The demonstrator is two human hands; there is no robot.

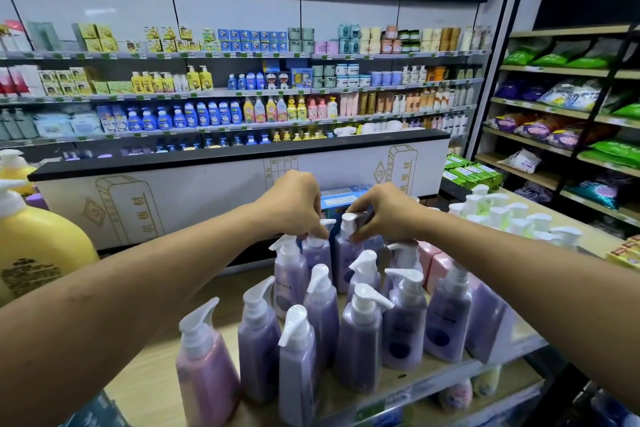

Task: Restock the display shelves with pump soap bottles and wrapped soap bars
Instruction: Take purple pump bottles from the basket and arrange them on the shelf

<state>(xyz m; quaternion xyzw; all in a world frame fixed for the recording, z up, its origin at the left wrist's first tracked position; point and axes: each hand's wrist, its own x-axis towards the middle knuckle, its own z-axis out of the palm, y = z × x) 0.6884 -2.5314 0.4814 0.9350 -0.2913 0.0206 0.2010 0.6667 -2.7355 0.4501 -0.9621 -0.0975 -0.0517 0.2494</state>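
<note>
Several purple pump soap bottles (360, 336) stand clustered on a wooden display shelf (156, 367) in front of me, with a pink pump bottle (204, 367) at the front left. My left hand (294, 204) pinches the pump top of a purple bottle (317, 253) at the back of the cluster. Beside it, my right hand (388, 211) grips the white pump head of another purple bottle (346, 256). Pink wrapped soap bars (438, 267) sit behind the bottles at the right.
A large yellow pump bottle (38, 250) stands at the left. White-and-green pump bottles (509, 215) crowd the shelf to the right, by yellow boxes (627, 253). A blue box (341, 198) lies behind my hands. Stocked wall shelves (242, 94) run beyond a white counter (225, 191).
</note>
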